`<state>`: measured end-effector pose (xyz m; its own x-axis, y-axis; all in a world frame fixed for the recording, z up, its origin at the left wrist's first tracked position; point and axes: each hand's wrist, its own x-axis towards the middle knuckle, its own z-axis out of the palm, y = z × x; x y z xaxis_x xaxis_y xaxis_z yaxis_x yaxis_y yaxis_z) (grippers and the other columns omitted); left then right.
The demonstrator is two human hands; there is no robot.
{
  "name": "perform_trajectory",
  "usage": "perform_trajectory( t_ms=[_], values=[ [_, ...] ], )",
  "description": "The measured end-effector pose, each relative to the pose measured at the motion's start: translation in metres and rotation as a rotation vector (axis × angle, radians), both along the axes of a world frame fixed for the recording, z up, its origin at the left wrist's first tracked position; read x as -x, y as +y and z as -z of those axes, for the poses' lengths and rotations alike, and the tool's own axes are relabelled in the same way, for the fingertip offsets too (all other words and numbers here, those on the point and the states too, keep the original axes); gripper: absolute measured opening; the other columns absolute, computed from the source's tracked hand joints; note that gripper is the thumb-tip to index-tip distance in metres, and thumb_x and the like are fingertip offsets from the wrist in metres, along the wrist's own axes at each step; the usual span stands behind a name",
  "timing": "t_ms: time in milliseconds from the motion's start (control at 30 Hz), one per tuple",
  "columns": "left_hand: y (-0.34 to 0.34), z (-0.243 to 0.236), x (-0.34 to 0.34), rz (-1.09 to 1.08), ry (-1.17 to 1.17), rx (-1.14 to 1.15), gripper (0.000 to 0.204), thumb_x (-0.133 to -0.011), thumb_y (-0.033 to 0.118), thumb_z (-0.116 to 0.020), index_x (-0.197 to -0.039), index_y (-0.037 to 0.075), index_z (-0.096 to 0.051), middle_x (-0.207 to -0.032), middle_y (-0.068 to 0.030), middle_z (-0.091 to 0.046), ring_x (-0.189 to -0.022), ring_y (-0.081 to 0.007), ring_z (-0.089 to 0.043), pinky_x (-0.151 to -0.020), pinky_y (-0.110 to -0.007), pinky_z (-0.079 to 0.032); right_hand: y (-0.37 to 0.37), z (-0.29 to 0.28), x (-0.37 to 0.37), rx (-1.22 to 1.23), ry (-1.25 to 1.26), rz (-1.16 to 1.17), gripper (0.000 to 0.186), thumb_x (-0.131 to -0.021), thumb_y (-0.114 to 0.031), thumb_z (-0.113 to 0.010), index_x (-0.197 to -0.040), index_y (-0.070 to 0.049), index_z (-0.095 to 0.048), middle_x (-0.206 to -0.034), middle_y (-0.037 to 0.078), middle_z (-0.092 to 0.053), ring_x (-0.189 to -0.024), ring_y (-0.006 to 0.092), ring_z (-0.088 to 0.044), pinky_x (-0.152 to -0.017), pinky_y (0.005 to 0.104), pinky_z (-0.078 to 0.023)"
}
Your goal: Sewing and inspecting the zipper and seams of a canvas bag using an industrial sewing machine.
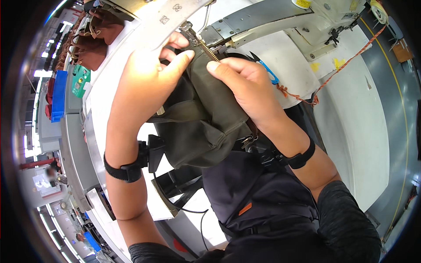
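Observation:
A dark olive bag, seemingly soft leather, hangs below the needle area of a sewing machine. Its upper edge lies by the machine's presser and a coiled metal part. My left hand grips the bag's edge on the left of the presser, thumb stretched toward it and fingers curled behind. On the other side, my right hand pinches the same edge, its thumb on top. The stitching point itself is too small to make out. Blue-handled snips lie just beyond my right hand.
An orange cord runs from the snips to the far right. Brown bags stand at the upper left, near a blue bin. White table surface extends at right. Black straps with mounts circle my forearms.

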<state>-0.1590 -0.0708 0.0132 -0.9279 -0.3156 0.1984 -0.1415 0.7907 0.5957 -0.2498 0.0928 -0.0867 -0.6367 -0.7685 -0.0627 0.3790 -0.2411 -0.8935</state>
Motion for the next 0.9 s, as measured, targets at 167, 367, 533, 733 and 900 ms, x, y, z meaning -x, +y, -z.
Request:
perform_trajectory(
  t_ms=[167, 367, 533, 733, 900],
  values=[
    [-0.005, 0.01, -0.001, -0.009, 0.032, 0.087, 0.018, -0.097, 0.013, -0.066, -0.091, -0.003, -0.067, -0.068, -0.0141, -0.059, -0.064, -0.0206, -0.053, -0.064, -0.034, -0.046, 0.0, -0.004, 0.004, 0.01, 0.498, 0.321, 0.015, -0.103, -0.015, -0.07, -0.108, -0.001, -0.074, -0.081, -0.005, -0.068, -0.068, 0.0009, -0.052, -0.061, 0.0191, -0.042],
    [-0.009, 0.017, -0.006, -0.074, 0.011, 0.144, 0.018, -0.096, 0.011, -0.066, -0.088, -0.005, -0.066, -0.068, -0.0174, -0.058, -0.065, -0.0281, -0.053, -0.066, -0.037, -0.047, -0.011, -0.017, 0.026, -0.132, 1.146, 0.473, 0.024, -0.096, -0.018, -0.075, -0.117, -0.006, -0.074, -0.064, 0.004, -0.056, -0.056, 0.0128, -0.05, -0.056, 0.0295, -0.043],
    [-0.004, 0.018, -0.009, -0.174, 0.051, 0.281, 0.014, -0.094, 0.009, -0.069, -0.099, -0.004, -0.068, -0.084, -0.0191, -0.065, -0.075, -0.0323, -0.063, -0.071, -0.04, -0.052, -0.013, -0.024, 0.03, -0.183, 1.079, 0.375, 0.022, -0.096, -0.019, -0.075, -0.112, -0.004, -0.076, -0.065, 0.008, -0.058, -0.055, 0.0182, -0.05, -0.056, 0.0329, -0.043],
    [0.025, 0.012, -0.017, -0.162, 0.125, 0.391, 0.036, -0.094, 0.005, -0.067, -0.129, -0.004, -0.062, -0.112, -0.0251, -0.068, -0.103, -0.0425, -0.067, -0.091, -0.046, -0.055, -0.022, -0.018, 0.039, -0.081, 1.214, 0.468, 0.014, -0.095, -0.016, -0.074, -0.101, -0.003, -0.071, -0.068, 0.01, -0.065, -0.058, 0.0233, -0.06, -0.057, 0.0343, -0.047],
    [0.047, 0.012, -0.028, -0.081, 0.052, 0.201, 0.046, -0.097, 0.011, -0.072, -0.142, 0.007, -0.062, -0.124, -0.0194, -0.07, -0.114, -0.0277, -0.069, -0.087, -0.035, -0.058, -0.018, -0.015, 0.048, -0.225, 1.442, 0.613, 0.014, -0.094, -0.019, -0.071, -0.092, -0.007, -0.062, -0.07, 0.013, -0.069, -0.067, 0.0337, -0.071, -0.059, 0.0445, -0.055]
  ],
)
